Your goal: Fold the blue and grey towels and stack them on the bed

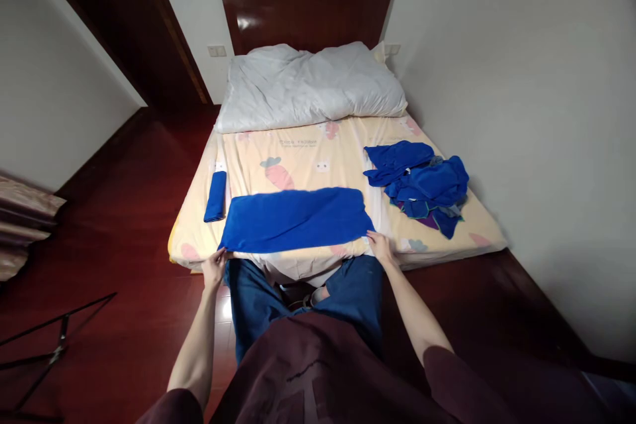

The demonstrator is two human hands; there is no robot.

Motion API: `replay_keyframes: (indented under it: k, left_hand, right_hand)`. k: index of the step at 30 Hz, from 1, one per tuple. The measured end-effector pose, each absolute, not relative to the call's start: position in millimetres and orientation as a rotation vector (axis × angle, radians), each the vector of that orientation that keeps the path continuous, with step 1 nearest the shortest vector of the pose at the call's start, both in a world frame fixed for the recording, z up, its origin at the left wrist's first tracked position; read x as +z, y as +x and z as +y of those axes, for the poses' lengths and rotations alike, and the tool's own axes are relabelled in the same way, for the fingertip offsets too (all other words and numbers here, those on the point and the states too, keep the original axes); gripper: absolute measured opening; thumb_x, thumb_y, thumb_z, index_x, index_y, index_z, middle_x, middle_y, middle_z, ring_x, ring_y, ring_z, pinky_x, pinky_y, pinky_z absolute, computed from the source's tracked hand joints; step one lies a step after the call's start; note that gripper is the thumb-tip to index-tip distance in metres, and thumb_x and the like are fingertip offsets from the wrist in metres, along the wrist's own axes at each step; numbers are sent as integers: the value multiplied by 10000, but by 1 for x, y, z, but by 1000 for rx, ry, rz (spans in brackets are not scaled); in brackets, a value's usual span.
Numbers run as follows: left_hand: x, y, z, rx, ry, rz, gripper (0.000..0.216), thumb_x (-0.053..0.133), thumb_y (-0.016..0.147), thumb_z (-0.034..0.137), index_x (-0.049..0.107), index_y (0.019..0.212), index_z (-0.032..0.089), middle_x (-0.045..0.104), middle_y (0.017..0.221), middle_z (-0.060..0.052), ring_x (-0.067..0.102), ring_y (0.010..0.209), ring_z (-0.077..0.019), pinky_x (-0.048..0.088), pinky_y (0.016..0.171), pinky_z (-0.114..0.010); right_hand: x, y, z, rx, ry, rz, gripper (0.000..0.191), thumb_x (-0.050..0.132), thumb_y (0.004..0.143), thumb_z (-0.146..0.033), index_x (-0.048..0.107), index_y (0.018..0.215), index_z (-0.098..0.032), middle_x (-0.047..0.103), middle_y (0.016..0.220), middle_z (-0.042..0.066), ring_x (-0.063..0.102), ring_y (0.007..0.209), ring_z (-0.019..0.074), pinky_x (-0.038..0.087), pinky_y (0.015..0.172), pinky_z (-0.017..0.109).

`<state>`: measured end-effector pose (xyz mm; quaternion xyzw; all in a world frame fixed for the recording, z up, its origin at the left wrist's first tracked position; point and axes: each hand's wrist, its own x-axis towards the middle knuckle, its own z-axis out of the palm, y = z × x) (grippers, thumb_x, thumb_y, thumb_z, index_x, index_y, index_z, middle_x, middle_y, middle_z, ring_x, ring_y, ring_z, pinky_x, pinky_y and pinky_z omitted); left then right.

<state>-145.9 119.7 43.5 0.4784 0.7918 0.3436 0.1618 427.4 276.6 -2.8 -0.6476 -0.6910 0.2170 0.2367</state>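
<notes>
Spread lengthwise along the near edge of the bed lies a blue towel (pixel 298 220), a long flat strip with slight creases. My left hand (pixel 214 267) pinches its near left corner. At the near right corner, my right hand (pixel 380 247) is closed on the cloth too. Just beyond the left end sits a small folded blue bundle (pixel 215 197). Off to the right is a loose heap of crumpled blue cloths (pixel 427 182), some with green edging and purple or grey parts.
The bed (pixel 248 165) has a pale yellow sheet with carrot and rabbit prints. A folded white quilt (pixel 313 86) lies against the dark wooden headboard (pixel 308 16). White walls stand behind and right. Black stand legs (pixel 59 344) and a curtain (pixel 22 225) are at left.
</notes>
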Motion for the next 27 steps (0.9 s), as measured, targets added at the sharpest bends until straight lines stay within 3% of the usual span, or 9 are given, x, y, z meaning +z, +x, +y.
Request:
replay_keyframes:
  k: [5, 11, 14, 18, 20, 23, 27]
  left_hand:
    - [8, -153, 95, 869, 1254, 2310, 409, 581, 816, 380, 774, 1068, 123, 736, 1038, -272, 696, 1050, -458, 539, 913, -594]
    - [2, -183, 107, 634, 1567, 2142, 413, 539, 827, 519, 784, 945, 208, 742, 1110, -181, 644, 1162, -395, 502, 1045, -561]
    - [7, -194, 123, 513, 1686, 2030, 400, 548, 826, 571, 771, 866, 241, 756, 1077, -119, 600, 1196, -371, 472, 1093, -527]
    - [14, -207, 165, 526, 1677, 2062, 528, 439, 884, 607, 762, 943, 194, 738, 1137, -123, 598, 1189, -343, 475, 1082, -491]
    - [13, -213, 195, 565, 1623, 2092, 576, 405, 886, 605, 747, 1009, 158, 723, 1174, -145, 630, 1152, -327, 519, 1024, -456]
    - [6, -219, 244, 597, 1537, 2129, 598, 391, 874, 566, 714, 1103, 118, 702, 1216, -168, 685, 1060, -300, 562, 940, -404]
    - [-6, -219, 304, 469, 1538, 2238, 532, 420, 858, 444, 697, 1171, 116, 698, 1230, -176, 696, 1045, -308, 519, 1000, -431]
  right_hand:
    - [-43, 435, 254, 563, -1758, -1851, 296, 480, 902, -211, 747, 1019, -160, 727, 1236, 159, 702, 1153, 262, 505, 1085, 400]
    - [-36, 459, 247, 426, -1772, -1881, 243, 549, 839, -303, 739, 878, -157, 770, 960, 157, 737, 933, 284, 570, 925, 408]
    - [-26, 474, 248, 630, -1864, -2012, 208, 578, 805, -286, 750, 848, -178, 769, 845, 115, 738, 768, 251, 581, 785, 351]
    - [-16, 482, 272, 1175, -1845, -1993, 251, 538, 816, -277, 756, 912, -198, 780, 838, 65, 657, 498, 164, 545, 571, 284]
    - [-14, 473, 297, 1197, -1750, -1903, 280, 510, 832, -288, 747, 941, -188, 784, 911, 76, 683, 551, 169, 564, 601, 293]
    - [-18, 449, 347, 965, -1680, -1791, 326, 508, 843, -302, 740, 1039, -185, 772, 1053, 103, 746, 879, 233, 592, 846, 373]
    - [-33, 417, 421, 761, -1819, -1691, 413, 538, 851, -321, 689, 1205, -169, 728, 1193, 139, 674, 1128, 276, 514, 1038, 468]
